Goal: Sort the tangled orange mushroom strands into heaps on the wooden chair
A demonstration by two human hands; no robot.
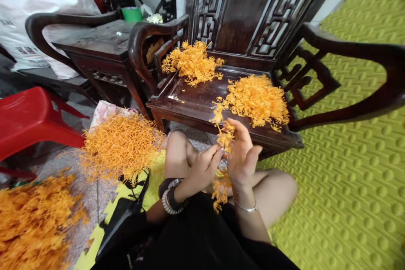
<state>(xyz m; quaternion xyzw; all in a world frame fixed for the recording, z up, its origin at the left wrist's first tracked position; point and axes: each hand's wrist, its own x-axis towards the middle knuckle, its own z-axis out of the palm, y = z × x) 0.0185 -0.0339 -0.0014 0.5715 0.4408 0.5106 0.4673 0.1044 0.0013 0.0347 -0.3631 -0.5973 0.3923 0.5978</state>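
Note:
Above my lap, my left hand (204, 168) pinches a spray of orange plastic-looking flower pieces (225, 135) between thumb and fingertips. Part of this spray rises above the pinch, and more orange pieces hang below it. My right hand (242, 156) is beside it, palm showing, with the thumb apart and the fingers curved next to the spray. Whether its fingertips touch the spray is hard to tell. On the dark carved wooden chair (202, 101) in front of me lie two heaps of similar orange pieces, a left heap (194, 63) and a right heap (257, 99).
A pile of thin orange stems (122, 145) lies left of my knee, and another orange pile (38, 219) fills the lower left. A red plastic stool (28, 118) stands at the left. Green tape (132, 14) sits on a small table (95, 40). Yellow matting (348, 177) covers the right side.

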